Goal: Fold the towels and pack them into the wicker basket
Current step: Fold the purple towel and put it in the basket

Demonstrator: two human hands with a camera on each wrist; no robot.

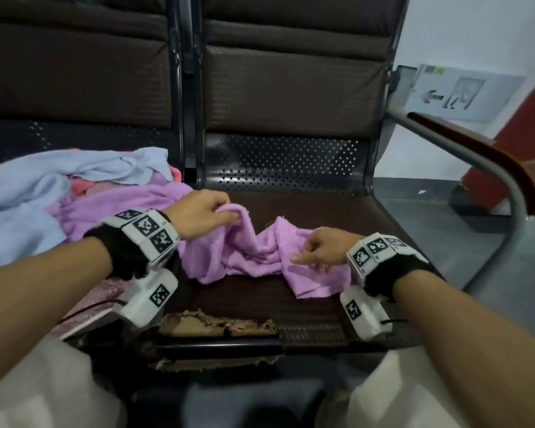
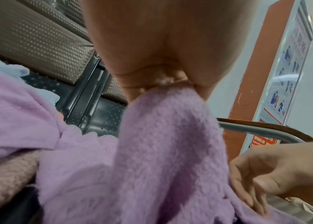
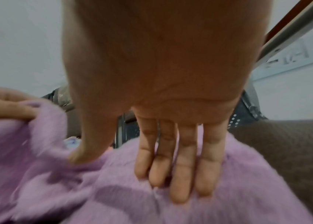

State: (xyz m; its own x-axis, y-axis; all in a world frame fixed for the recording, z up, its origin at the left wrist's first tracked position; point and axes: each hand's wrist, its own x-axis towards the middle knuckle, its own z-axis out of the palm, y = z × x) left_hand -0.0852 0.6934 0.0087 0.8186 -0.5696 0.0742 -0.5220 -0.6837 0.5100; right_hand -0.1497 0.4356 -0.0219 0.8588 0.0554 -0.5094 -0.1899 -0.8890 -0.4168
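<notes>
I'm at the spreading step: my left hand (image 1: 200, 211) pinches the crumpled purple towel (image 1: 260, 254) mid-seat (image 1: 291, 291), my right hand (image 1: 320, 248), fingers loosely apart, must next catch its opposite corner.

Head view looking steeply down from above at the seat (image 1: 291, 291), wrist views close beneath each palm, facing forward, all sharing the purple towel (image 1: 254, 251).

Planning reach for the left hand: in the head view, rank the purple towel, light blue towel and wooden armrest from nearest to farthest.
1. purple towel, pinched in the left hand.
2. light blue towel, on the left seat.
3. wooden armrest, far right.
</notes>
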